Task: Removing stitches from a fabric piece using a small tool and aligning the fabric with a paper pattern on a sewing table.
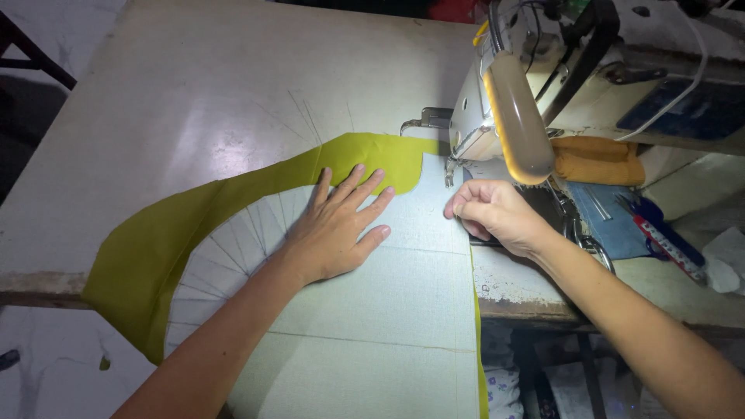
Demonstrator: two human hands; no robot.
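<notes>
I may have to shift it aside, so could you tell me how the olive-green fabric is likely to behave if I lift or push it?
The olive-green fabric will probably flop: it already drapes over the table edge. It looks thin and light, so pushing would likely wrinkle it. The left hand lies flat on it and its pale lining, perhaps because it slides.

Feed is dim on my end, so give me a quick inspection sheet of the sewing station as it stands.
Surface: worn pale table, scuffed, front edge chipped.
Job's things: pale grey panel lying over olive-green fabric, top edge at the sewing machine needle.
Clutter: orange cloth, blue cloth, snips right of the machine.
Grips: left hand flat on the panel; right hand pinching the panel edge.
Cables: white cord over the machine.
Surroundings: dark floor, details unclear.
</notes>
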